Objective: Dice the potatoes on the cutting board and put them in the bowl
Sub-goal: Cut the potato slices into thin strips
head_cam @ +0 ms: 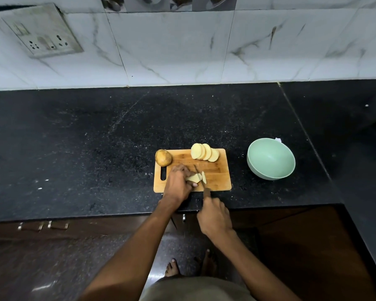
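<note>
A wooden cutting board (217,170) lies on the black counter. My left hand (178,183) holds a pale potato slice stack (193,177) down on the board's near half. My right hand (214,216) grips a knife (199,175) whose blade stands against the piece's right side; a thin cut strip (204,177) lies just right of the blade. A whole unpeeled potato (163,157) sits at the board's far left corner. Several fanned potato slices (204,151) lean at the far edge. A pale green bowl (271,157), with nothing in it, stands right of the board.
The black granite counter (96,137) stretches wide to the left and behind the board. A marble-tiled wall with a socket plate (39,31) rises at the back. A small white scrap (278,140) lies behind the bowl. Dark cabinet fronts and bare feet show below.
</note>
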